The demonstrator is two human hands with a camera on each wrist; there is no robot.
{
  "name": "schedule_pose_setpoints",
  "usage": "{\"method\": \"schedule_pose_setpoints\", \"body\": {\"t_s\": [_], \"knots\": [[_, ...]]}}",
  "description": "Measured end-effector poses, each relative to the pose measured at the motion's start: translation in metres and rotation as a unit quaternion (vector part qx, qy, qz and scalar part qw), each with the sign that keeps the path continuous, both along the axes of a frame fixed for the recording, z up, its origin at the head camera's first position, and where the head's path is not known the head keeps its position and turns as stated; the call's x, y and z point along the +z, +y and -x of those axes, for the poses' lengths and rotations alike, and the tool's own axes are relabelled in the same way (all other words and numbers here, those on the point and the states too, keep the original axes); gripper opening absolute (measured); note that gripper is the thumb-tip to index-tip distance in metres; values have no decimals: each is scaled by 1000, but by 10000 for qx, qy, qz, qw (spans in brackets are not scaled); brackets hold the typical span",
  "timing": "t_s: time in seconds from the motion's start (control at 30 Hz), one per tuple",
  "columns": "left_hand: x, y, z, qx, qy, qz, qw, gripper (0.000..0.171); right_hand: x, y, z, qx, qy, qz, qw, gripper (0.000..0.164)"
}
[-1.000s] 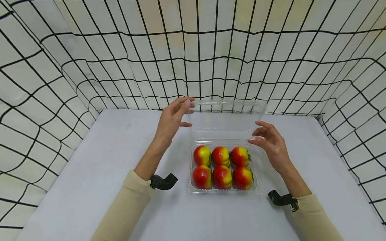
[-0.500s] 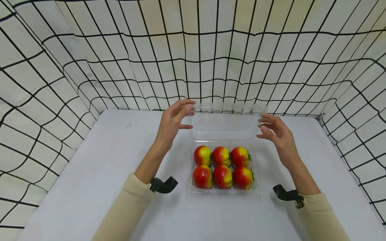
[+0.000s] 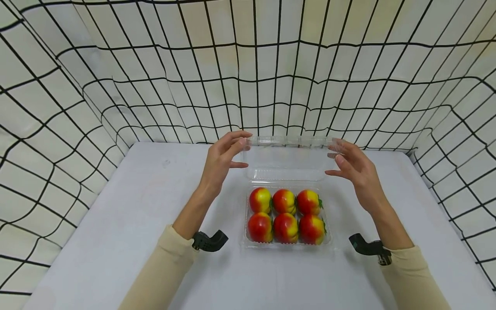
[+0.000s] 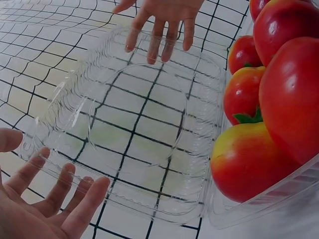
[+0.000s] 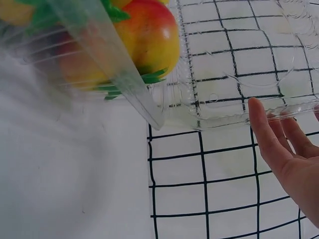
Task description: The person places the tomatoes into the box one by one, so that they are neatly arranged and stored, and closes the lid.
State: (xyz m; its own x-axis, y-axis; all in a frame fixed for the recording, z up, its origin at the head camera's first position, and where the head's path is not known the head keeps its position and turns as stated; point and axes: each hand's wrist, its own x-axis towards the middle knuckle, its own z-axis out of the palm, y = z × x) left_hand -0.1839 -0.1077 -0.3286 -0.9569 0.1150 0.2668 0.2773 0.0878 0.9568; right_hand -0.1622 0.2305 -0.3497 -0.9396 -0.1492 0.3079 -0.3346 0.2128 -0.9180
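Observation:
A clear plastic clamshell box (image 3: 248, 247) lies on the table, filled with two rows of shiny red-and-yellow fruits (image 3: 285, 227) with green leafy tops. Its hinged clear lid (image 3: 286, 159) is raised at the back. My left hand (image 3: 221, 161) is at the lid's upper left corner, thumb and forefinger pinching its edge. In the left wrist view, the other left fingers (image 4: 84, 211) spread along that side. My right hand (image 3: 355, 172) touches the lid's right side with extended fingertips, some showing through the plastic. In the left wrist view, the right thumb stands apart from the lid.
A white table (image 3: 174, 172) carries the box. Black netting (image 3: 267, 77) hangs before pale walls at the back and both sides. Dark camera mounts (image 3: 210, 241) sit at the wrists, over beige sleeves.
The lid's top edge has come down slightly, my left hand moving with it. My right hand has shifted up and right, then its fingers have moved in behind the lid's side.

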Motion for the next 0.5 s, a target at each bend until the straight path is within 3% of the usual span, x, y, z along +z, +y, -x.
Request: {"method": "schedule_pose_setpoints", "body": {"t_s": [0.23,0.5], "knots": [[-3,-1,-1,-132,178,-43,9997,37,6,-3,-2,-92,-49,-18,9999,50],[-11,-4,-2,-424,412,180,9981,39,3,-3,-1,13,-47,463,9989,43]]}}
